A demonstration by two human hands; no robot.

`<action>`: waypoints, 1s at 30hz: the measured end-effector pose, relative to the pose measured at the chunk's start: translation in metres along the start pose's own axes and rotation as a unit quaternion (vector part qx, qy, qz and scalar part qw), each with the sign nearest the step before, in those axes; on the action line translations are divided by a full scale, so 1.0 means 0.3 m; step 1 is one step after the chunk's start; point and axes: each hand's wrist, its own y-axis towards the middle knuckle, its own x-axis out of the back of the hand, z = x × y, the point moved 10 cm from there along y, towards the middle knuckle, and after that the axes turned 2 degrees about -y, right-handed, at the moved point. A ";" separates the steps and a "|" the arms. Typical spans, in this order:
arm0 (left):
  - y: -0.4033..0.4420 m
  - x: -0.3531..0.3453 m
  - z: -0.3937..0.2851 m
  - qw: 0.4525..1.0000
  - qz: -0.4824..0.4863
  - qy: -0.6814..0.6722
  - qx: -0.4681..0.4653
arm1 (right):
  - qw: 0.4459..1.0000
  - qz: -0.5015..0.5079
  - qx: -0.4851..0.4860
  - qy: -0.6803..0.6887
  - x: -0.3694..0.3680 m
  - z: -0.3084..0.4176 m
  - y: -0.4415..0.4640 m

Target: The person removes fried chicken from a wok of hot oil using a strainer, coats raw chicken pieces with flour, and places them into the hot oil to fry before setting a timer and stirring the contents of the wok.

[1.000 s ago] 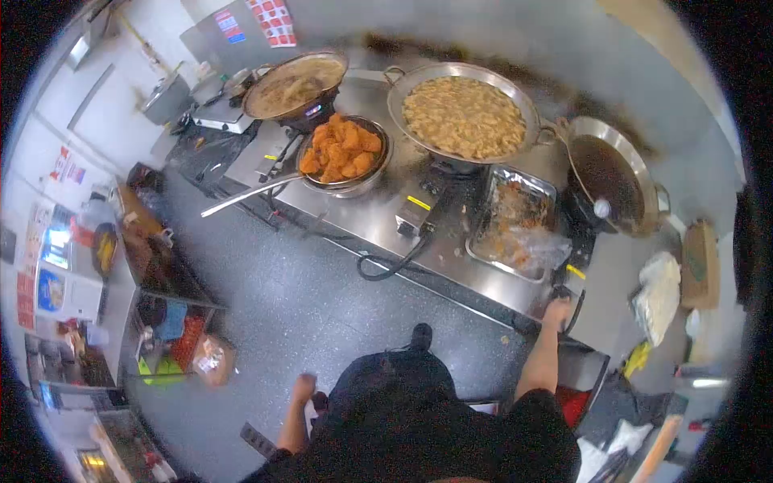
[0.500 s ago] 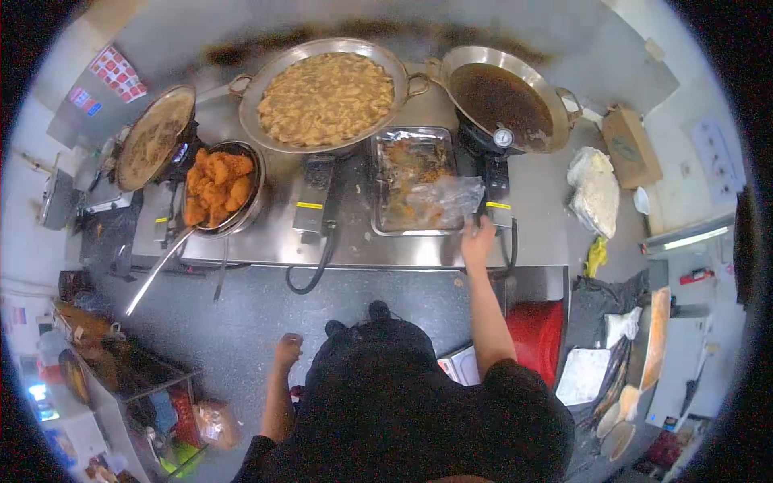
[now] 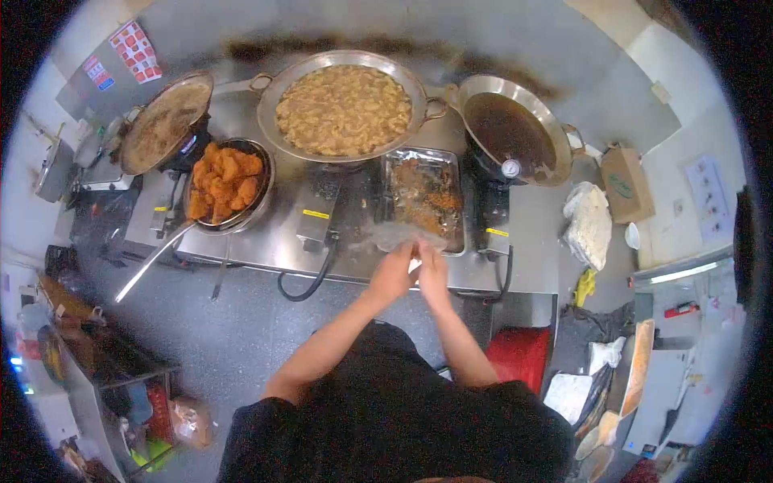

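My left hand (image 3: 391, 274) and my right hand (image 3: 434, 275) meet in front of the counter edge, fingers closed on a clear plastic bag (image 3: 388, 234). The bag is crumpled and spreads sideways above the fingertips. It overlaps the near end of a rectangular metal tray (image 3: 462, 197), which holds brown and orange crumbs. Beyond the tray, to the left, a wide two-handled pan (image 3: 265, 121) is full of pale pieces bubbling in oil. A second pan of dark oil (image 3: 509, 129) stands to the right, with a dial thermometer (image 3: 510, 168) at its near rim.
Fried orange-brown pieces (image 3: 224, 181) fill a strainer at left, its long metal handle (image 3: 153, 262) jutting past the counter edge. Another oil pan (image 3: 167, 117) stands behind it. Black cables (image 3: 306, 291) hang from burner controls. A red container (image 3: 521, 352) is at my right, shelving (image 3: 121, 374) at my left.
My right hand has lifted the plastic bag off the tray and drawn it left, toward my body. My left hand has risen from my side to join it on the bag.
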 end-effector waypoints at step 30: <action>-0.305 0.399 0.070 0.979 0.183 -0.064 0.054 | 0.837 0.291 -0.301 0.352 -0.705 -0.169 -0.034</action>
